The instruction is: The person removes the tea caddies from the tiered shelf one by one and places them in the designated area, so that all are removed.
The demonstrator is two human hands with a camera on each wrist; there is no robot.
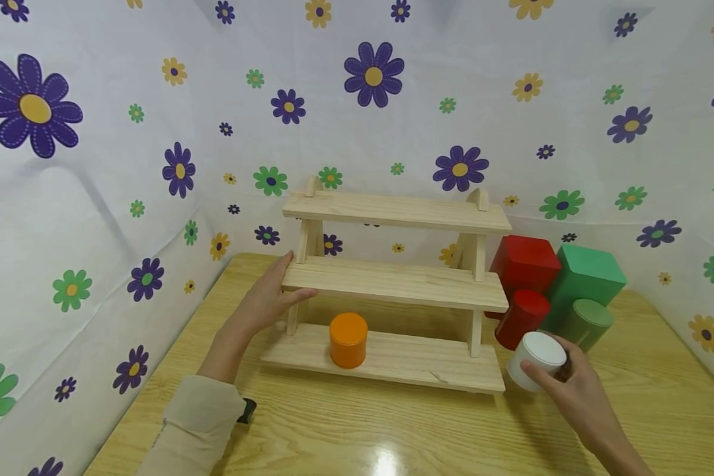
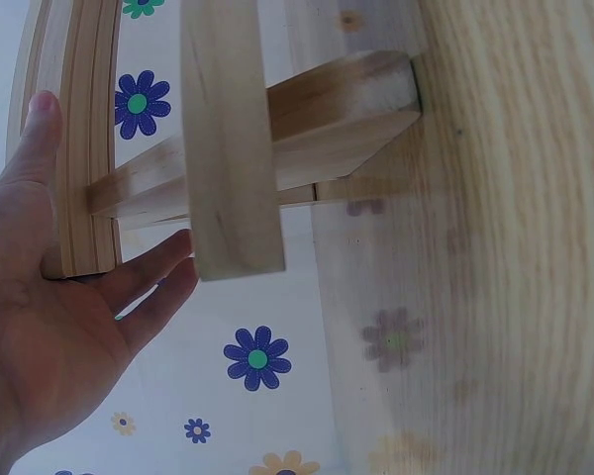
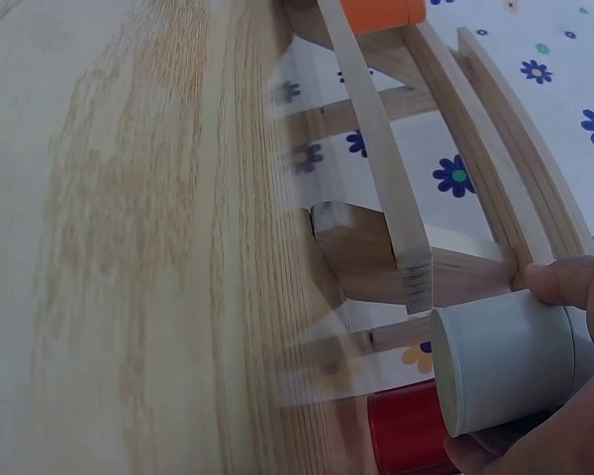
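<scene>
A three-tier wooden display shelf [image 1: 393,281] stands on the table. My left hand [image 1: 266,297] holds the left end of its middle board, and in the left wrist view the thumb and fingers [image 2: 158,287] lie on different sides of the wood. My right hand [image 1: 580,387] grips a white round canister [image 1: 535,360], tilted slightly, just right of the bottom board's end. The right wrist view shows the white canister [image 3: 510,361] between thumb and fingers, off the tabletop. On the bottom board, left of its middle, an orange round canister [image 1: 348,344] stands upright.
Right of the shelf stand a red box [image 1: 523,261] and a green box [image 1: 592,274]. In front of them are a red canister [image 1: 520,320] and a green canister [image 1: 586,324], close beyond my right hand. Flower-printed white cloth [image 1: 404,139] hangs behind the wooden table [image 1: 333,430].
</scene>
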